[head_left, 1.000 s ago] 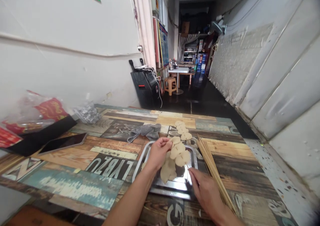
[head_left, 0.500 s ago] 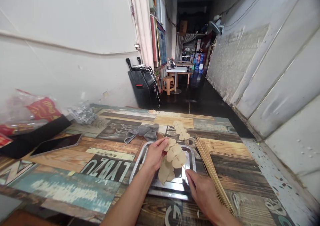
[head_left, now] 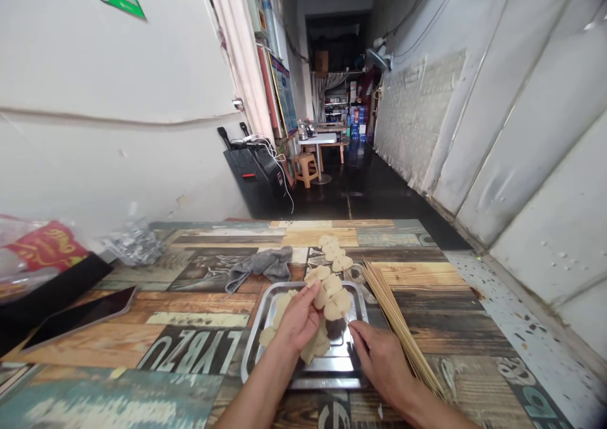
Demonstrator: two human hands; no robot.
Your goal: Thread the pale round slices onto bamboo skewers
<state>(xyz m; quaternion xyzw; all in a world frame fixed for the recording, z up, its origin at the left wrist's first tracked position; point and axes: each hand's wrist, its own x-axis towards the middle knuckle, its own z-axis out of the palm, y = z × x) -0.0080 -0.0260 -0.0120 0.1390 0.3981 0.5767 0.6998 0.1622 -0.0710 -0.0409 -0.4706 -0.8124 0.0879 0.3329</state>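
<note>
Over a metal tray [head_left: 332, 383], my right hand [head_left: 382, 353] pinches the lower end of a thin wooden skewer [head_left: 346, 318]. Several pale, folded, flat slices [head_left: 331, 292] are threaded along it. My left hand [head_left: 301, 318] is closed at their left side, its fingers against the upper slices. Loose slices [head_left: 281, 305] of the same pale food lie in the tray, partly hidden by my left hand and forearm. Another loaded skewer [head_left: 334, 253] rests on the table just beyond the tray. A bundle of bare skewers [head_left: 398, 321] lies to the right of my right hand.
A grey cloth [head_left: 260, 267] lies behind the tray on the wood-patterned table [head_left: 199, 302]. At the left are a phone [head_left: 80, 318], a red and clear plastic package [head_left: 45, 245] and a silvery heap [head_left: 135, 242]. A black speaker-like box [head_left: 256, 173] stands beyond the table.
The view has shifted, so the background sits further left. My left hand has slid slightly down beside the threaded slices, and more loose slices show in the tray. My right hand keeps its pinch.
</note>
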